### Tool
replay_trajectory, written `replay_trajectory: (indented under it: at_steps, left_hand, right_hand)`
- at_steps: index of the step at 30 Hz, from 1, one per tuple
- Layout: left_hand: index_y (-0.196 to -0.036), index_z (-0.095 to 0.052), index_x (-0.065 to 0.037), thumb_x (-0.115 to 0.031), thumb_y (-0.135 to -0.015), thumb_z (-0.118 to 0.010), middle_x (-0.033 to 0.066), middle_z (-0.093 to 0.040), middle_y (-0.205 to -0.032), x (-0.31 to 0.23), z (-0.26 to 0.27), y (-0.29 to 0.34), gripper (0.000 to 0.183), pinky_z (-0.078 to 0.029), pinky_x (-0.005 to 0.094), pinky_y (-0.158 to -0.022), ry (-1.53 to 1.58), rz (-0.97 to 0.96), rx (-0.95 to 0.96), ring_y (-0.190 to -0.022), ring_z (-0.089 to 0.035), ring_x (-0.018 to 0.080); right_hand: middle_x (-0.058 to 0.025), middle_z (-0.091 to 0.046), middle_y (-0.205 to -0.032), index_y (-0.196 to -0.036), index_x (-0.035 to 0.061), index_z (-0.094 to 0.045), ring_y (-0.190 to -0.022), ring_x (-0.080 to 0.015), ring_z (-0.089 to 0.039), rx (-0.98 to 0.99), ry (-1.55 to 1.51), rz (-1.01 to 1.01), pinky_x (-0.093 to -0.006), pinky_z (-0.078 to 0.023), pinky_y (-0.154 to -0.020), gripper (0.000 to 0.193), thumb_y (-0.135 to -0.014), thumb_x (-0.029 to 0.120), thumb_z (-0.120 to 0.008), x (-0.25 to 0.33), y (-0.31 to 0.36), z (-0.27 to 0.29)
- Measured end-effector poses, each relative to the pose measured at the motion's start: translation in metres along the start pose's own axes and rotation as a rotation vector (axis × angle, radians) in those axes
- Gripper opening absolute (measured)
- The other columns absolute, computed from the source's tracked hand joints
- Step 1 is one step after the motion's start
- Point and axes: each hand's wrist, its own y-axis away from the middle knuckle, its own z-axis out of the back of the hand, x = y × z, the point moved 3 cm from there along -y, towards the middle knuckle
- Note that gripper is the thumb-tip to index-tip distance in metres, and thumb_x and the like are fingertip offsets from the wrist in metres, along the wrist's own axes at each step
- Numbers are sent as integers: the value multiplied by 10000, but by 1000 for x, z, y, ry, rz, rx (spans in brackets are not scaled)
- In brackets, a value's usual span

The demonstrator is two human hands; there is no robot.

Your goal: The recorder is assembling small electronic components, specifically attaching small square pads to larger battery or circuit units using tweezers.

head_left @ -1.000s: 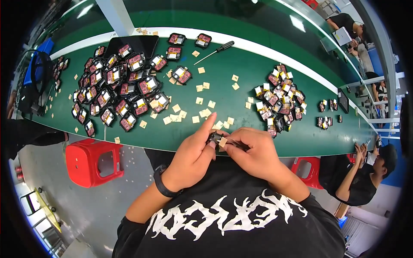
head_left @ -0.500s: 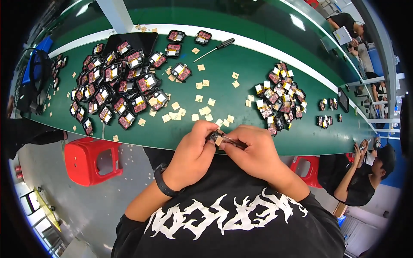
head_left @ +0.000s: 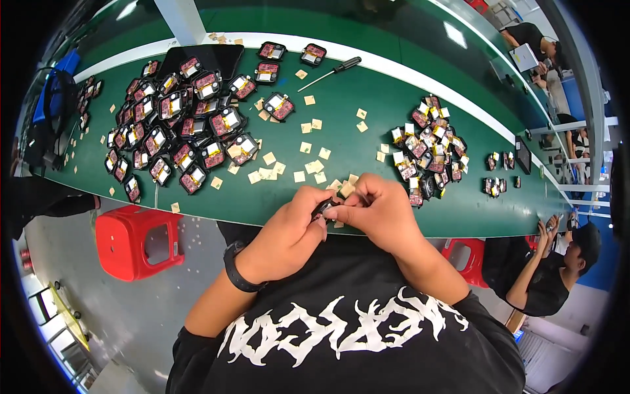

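My left hand (head_left: 289, 226) is closed round a small black-cased electronic module (head_left: 326, 207), held just over the table's near edge. Most of that module is hidden by my fingers. My right hand (head_left: 380, 213) is pinched, its thumb tip against the module; whatever lies between the fingers is hidden. A tan paper square (head_left: 346, 189) shows beside the right index finger, and I cannot tell whether it is held or lying on the table. Similar modules with red boards, white blocks and yellow tape form a large pile (head_left: 170, 125) at the left and a smaller pile (head_left: 430, 151) at the right.
Loose tan squares (head_left: 306, 147) are scattered over the green table (head_left: 262, 213). A screwdriver (head_left: 330, 73) lies near the back, right of a dark flat panel (head_left: 226, 60). Red stools (head_left: 121, 243) stand by the near edge. Another person (head_left: 548, 276) sits at the right.
My right hand has turned and its fingers have risen to a pinch by the module. The long thin thing seen under that hand and the tan square between my hands no longer show there.
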Motion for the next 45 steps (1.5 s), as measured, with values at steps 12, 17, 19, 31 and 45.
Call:
replay_trajectory:
  at_steps: [12, 17, 19, 31, 45]
  left_hand:
    - [-1379, -440, 9, 42, -1003, -495, 82, -609, -1099, 2, 5, 1, 381, -499, 265, -681, 168, 72, 84, -835, -610, 106]
    - [-1362, -437, 22, 70, -980, -555, 84, -630, -1063, 3, 4, 0, 403, -535, 266, -660, 185, 164, -2, -798, -641, 113]
    - [-1341, -454, 27, 76, -975, -578, 86, -640, -1050, -1, 2, 0, 389, -549, 263, -651, 219, 272, -28, -783, -650, 113]
    - [-1391, -632, -1, 19, -1006, -593, 51, -692, -910, 0, -3, 9, 388, -589, 262, -647, 200, 187, -207, -698, -657, 88]
    - [-1520, -501, 10, 85, -936, -509, 79, -663, -936, -30, -2, 24, 589, -579, 259, -694, 234, 79, -107, -769, -688, 123]
  right_hand:
    - [34, -549, -702, -945, -7, -738, -637, -49, -520, 161, 68, -55, -246, -438, -561, 236, -833, 133, -892, 19, -10, -1]
    - [30, -570, -692, -910, -12, -740, -614, -43, -509, 132, 49, 90, -246, -419, -552, 193, -881, 144, -852, 10, -6, -3]
    - [30, -579, -689, -898, -10, -737, -612, -38, -503, 114, 2, 122, -244, -412, -550, 185, -898, 145, -837, 8, -3, -2]
    - [65, -566, -683, -840, 14, -691, -614, -9, -442, 123, -193, 88, -223, -338, -529, 182, -956, 126, -776, 0, 4, -3]
    - [53, -548, -709, -919, -12, -726, -652, -23, -433, 98, -133, 145, -253, -332, -554, 172, -987, 145, -740, 19, 27, 0]
